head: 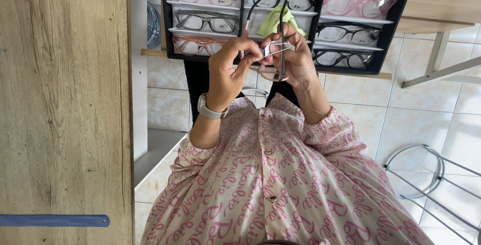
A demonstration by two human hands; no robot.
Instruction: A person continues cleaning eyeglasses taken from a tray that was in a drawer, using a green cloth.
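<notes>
The person holds one pair of glasses [274, 73] up in front of the chest with both hands, just short of a black display tray [164, 19] that stands on the counter edge [153, 52]. The left hand [226, 69], with a pale wristwatch [206, 108] on it, has its fingers [249, 49] pinched shut on the frame near the bridge. The right hand [296, 60] grips the other side, its fingers curled closed around the frame and around a yellow-green cloth [273, 20] bunched behind them. The glasses are thus out of the tray, with their dark, pink-tipped temples [256, 5] unfolded and pointing away from the person. The cloth is in hand but is not plainly on a lens, and how much of the frame has been gone over cannot be told. A small pale tag [276, 48] hangs on the frame between the two hands. In the tray, the white compartments hold more frames, pink, black and grey, and several of their lenses bear small dark printed marks near one corner. A wooden panel [65, 99] fills the left of the view, with a flat blue strip [52, 220] low on it.
</notes>
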